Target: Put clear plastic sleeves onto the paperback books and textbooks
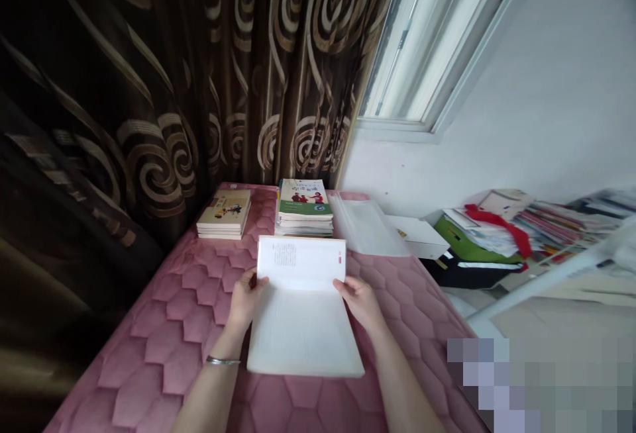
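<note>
1. Head view: the left hand [247, 300] is gripping the left edge of the white book [303, 314], fingers curled round it. The right hand [362, 300] is clasping the right edge likewise.
2. The white book is lying open on the pink quilted mat [189, 327], its far leaf seemingly lifting.
3. A green-covered stack [304, 208] and a smaller stack [224, 213] are sitting just beyond it.

A home bedroom: pink quilted mattress [163, 327], patterned curtain [199, 69], window [427, 42], stacked books [304, 208].

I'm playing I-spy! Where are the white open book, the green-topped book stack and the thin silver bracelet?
white open book [303, 317]: head view, middle of its near page.
green-topped book stack [304, 204]: head view, top cover.
thin silver bracelet [222, 361]: head view, band's middle.
</note>
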{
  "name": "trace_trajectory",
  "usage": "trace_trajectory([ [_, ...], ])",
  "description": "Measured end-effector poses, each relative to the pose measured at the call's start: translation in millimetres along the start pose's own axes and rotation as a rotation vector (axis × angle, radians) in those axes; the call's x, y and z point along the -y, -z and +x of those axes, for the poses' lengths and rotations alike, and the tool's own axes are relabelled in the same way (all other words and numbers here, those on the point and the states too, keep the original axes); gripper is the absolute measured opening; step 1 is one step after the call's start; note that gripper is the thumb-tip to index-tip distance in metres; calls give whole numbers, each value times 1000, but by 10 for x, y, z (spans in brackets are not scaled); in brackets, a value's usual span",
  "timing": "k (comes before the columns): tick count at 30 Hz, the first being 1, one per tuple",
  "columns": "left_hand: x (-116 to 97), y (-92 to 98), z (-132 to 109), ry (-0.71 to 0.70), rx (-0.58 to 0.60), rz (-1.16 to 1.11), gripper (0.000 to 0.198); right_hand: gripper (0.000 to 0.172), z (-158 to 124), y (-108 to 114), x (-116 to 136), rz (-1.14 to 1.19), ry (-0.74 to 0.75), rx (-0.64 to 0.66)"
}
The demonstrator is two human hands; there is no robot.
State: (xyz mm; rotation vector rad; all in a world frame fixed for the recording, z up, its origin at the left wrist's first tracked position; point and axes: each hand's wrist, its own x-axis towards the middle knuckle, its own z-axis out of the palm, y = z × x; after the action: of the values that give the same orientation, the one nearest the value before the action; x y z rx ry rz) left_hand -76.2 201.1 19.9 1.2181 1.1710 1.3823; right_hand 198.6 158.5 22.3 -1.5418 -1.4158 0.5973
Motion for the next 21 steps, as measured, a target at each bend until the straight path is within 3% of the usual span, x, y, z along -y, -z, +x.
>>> trace_trajectory([
  [13, -34, -40, 33, -36, -55, 85, 32, 37, 8, -58, 102, 101, -56, -28],
  [17, -193, 23, -75, -4, -97, 605, 38, 40, -2, -78, 103, 132, -73, -42],
  [19, -296, 50, -184, 107, -8, 925, 35, 41, -9, -85, 102, 109, -89, -52],
  [21, -375, 59, -331, 220, 155, 1115, 32, 40, -13, -96, 92, 88, -89, -66],
])
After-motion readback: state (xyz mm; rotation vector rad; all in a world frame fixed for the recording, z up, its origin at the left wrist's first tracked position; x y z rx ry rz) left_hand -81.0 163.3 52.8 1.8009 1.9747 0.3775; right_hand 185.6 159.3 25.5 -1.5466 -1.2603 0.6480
